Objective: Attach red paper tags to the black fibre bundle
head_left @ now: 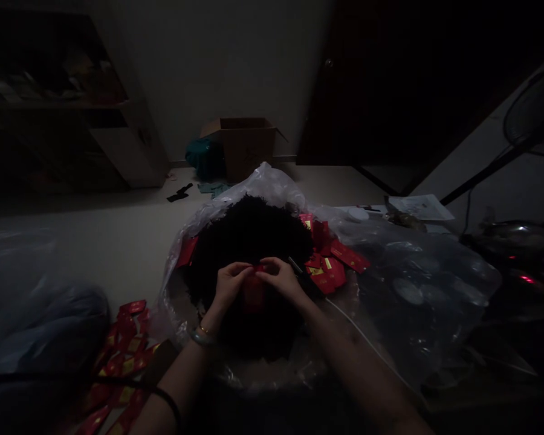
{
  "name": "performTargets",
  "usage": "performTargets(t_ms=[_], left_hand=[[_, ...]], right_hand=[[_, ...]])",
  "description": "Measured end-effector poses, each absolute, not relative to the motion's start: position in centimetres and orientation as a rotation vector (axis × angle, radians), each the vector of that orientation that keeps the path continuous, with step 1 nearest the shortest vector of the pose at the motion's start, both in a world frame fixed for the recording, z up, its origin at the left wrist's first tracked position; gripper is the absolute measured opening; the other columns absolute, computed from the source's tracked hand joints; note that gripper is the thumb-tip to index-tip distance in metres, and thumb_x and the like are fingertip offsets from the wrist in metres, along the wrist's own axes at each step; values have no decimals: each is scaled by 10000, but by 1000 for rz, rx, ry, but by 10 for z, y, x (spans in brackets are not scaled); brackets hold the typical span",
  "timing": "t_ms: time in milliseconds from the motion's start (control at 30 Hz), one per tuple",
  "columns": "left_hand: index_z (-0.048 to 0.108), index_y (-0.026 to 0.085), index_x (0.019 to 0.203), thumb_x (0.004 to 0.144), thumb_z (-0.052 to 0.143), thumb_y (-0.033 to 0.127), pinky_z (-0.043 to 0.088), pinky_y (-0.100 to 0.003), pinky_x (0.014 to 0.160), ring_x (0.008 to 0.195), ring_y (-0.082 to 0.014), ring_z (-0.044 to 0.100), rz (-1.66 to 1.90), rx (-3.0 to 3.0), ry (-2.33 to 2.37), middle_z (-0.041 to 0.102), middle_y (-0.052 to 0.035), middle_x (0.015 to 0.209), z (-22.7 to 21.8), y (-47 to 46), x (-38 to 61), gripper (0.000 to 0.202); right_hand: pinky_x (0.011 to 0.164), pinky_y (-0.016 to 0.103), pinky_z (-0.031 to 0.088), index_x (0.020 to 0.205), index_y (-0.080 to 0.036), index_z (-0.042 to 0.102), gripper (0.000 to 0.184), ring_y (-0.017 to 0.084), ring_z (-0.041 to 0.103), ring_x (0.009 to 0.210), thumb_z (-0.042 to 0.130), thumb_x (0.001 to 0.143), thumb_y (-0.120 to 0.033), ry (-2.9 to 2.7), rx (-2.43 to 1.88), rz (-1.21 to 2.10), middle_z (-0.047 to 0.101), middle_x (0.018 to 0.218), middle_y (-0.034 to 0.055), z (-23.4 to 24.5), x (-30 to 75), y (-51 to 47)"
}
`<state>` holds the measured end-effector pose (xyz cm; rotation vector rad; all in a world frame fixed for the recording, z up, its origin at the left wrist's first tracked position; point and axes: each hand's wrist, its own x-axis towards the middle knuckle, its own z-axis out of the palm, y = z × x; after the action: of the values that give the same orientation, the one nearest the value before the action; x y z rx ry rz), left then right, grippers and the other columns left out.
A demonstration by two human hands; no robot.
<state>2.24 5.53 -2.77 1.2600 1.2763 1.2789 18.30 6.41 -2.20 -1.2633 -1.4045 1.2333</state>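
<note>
My left hand point(230, 281) and my right hand point(278, 277) meet over a large black heap point(258, 232) of loose, tea-like material. Both sets of fingers pinch the top edge of a small red packet point(254, 293), which hangs below them in deep shadow. The heap lies in a clear plastic bag or liner point(269, 184) spread open around it. Just right of my right hand, a dark tool with a white cord point(306, 278) rests at the heap's edge. More red packets with gold patches point(330, 269) are piled on the right side of the liner.
Many red packets point(127, 344) lie at the lower left beside a bulging plastic bag point(36, 314). A clear bag of round containers point(417, 284) is on the right. Farther back are an open cardboard box point(249, 145), a teal bag point(204, 158) and a dark door point(367, 90). The room is dim.
</note>
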Motion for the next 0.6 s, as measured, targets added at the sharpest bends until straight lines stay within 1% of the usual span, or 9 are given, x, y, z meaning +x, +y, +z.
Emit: performTargets(t_ms=[133, 267, 400, 500, 600], left_hand=[[721, 166, 718, 636, 722, 330, 534, -267, 618, 655, -180, 672, 1260, 1285, 1256, 730, -37, 698, -26, 53, 22, 183], [719, 157, 718, 662, 701, 361, 521, -257, 618, 663, -178, 668, 1250, 1302, 1265, 728, -40, 699, -24, 49, 23, 213], [731, 148, 779, 650, 711, 351, 518, -261, 616, 689, -192, 673, 1121, 1209, 1264, 740, -52, 756, -22, 43, 23, 242], [740, 149, 755, 628, 726, 326, 510, -258, 618, 678, -192, 669, 1044, 1160, 1263, 738, -45, 724, -23, 38, 22, 218], [741, 156, 726, 612, 738, 314, 499, -251, 623, 673, -187, 663, 1024, 1166, 1253, 734, -33, 703, -25, 36, 22, 194]], right_hand=[[743, 327, 488, 767, -144, 679, 271, 193, 643, 768, 711, 621, -370, -1407, -1303, 1299, 705, 774, 48, -22, 187, 61], [700, 306, 482, 698, -157, 687, 214, 187, 642, 721, 705, 630, -359, -1442, -1301, 1253, 699, 703, 25, -16, 190, 58], [688, 297, 480, 686, -165, 695, 150, 182, 643, 705, 689, 652, -312, -1525, -1258, 1191, 704, 701, 25, -10, 191, 57], [705, 296, 479, 706, -164, 710, 120, 185, 649, 730, 686, 659, -271, -1613, -1253, 1212, 713, 727, 32, -6, 193, 57], [701, 295, 475, 730, -161, 725, 131, 192, 654, 739, 700, 648, -260, -1680, -1280, 1283, 720, 733, 36, -3, 195, 59]])
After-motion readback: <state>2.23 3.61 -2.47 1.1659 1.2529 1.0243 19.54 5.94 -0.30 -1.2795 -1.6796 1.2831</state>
